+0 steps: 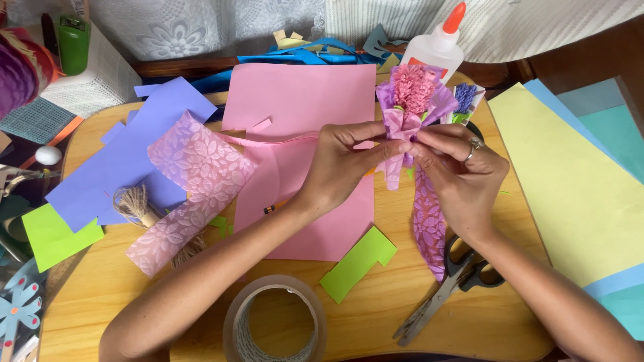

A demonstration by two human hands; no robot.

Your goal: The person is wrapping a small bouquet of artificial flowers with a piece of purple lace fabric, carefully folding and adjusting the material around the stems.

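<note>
Both my hands meet above the middle of the wooden table. My left hand and my right hand, which wears a ring, pinch the stem of a paper flower bouquet with a pink fringed bloom wrapped in purple tissue. A thin pink ribbon runs from my left fingers toward the left. A patterned pink strip hangs down below my right hand.
Pink paper sheets lie under my hands, purple paper and a lacy pink wrap to the left, with a twine bundle. A tape roll sits near me, scissors right of it. Glue bottle stands behind. Yellow and blue sheets lie right.
</note>
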